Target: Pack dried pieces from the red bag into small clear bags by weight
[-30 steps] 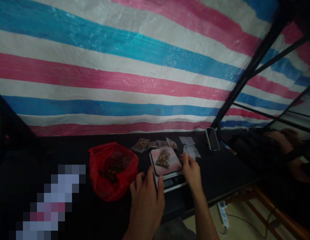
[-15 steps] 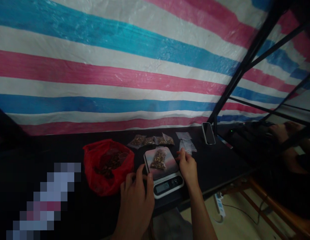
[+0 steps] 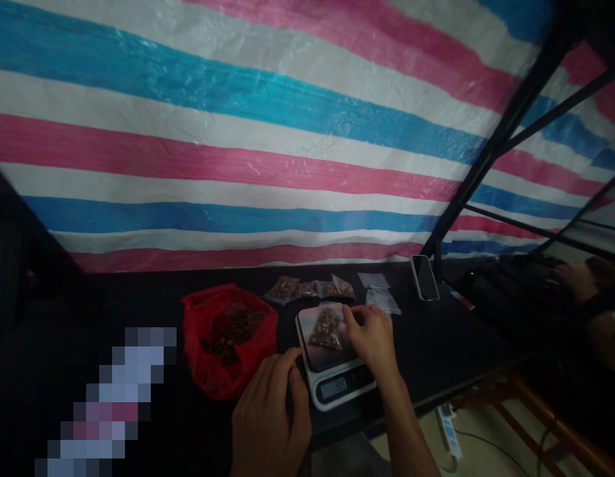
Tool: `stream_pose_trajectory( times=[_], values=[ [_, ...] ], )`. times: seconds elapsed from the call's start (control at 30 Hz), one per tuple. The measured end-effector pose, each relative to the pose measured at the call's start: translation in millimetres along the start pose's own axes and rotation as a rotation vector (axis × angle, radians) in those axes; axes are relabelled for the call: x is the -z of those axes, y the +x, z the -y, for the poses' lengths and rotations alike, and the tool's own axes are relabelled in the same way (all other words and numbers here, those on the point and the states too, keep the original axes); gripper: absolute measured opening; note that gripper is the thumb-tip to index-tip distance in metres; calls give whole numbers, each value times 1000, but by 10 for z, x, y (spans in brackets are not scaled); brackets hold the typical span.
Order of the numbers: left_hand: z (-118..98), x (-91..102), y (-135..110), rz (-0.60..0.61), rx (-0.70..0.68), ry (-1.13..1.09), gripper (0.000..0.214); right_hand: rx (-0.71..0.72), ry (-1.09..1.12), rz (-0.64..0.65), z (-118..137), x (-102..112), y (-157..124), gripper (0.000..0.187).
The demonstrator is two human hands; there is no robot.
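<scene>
A small kitchen scale [image 3: 339, 384] with a lit display stands on the black table [image 3: 138, 305]. On its platform lies a clear bag of brown pieces [image 3: 326, 328]. My right hand [image 3: 373, 338] reaches over the platform, its fingertips touching the right edge of that bag, fingers bent. My left hand [image 3: 270, 414] rests on the table at the scale's front left corner, fingers curled against it. To the left, a red plastic bag [image 3: 228, 338] lies open with dark brown pieces inside.
Several filled clear bags [image 3: 310, 289] lie in a row behind the scale, with empty clear bags [image 3: 379, 291] to their right. A phone [image 3: 425, 276] leans against a black frame post. Another person's hands [image 3: 582, 281] are at the far right. A striped tarp hangs behind.
My right hand has moved from the scale's right side onto the platform, reaching the bag. My left hand has slid back towards the scale's front corner. The view has shifted slightly.
</scene>
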State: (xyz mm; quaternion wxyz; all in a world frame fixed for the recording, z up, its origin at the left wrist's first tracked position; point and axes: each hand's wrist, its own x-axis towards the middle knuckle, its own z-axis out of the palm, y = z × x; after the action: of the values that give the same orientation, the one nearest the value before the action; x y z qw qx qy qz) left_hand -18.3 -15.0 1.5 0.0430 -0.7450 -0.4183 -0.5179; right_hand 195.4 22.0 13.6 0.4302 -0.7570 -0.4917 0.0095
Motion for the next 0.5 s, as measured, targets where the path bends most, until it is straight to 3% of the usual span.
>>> stream_pose_trajectory(
  times=[0.2, 0.3, 0.4, 0.5],
  values=[
    [3, 5, -24, -8, 26, -5, 23, -38, 70, 21, 14, -125, -20, 33],
    [-14, -17, -30, -29, 79, -63, 23, -35, 181, 64, 76, -121, -3, 38],
    [-16, -51, -41, 3, 256, -210, 25, -9, 316, 133, 212, -36, -26, 45],
    [-27, -61, -19, 53, 573, -432, 34, 14, 498, 187, 410, 73, -73, 43]
  ],
)
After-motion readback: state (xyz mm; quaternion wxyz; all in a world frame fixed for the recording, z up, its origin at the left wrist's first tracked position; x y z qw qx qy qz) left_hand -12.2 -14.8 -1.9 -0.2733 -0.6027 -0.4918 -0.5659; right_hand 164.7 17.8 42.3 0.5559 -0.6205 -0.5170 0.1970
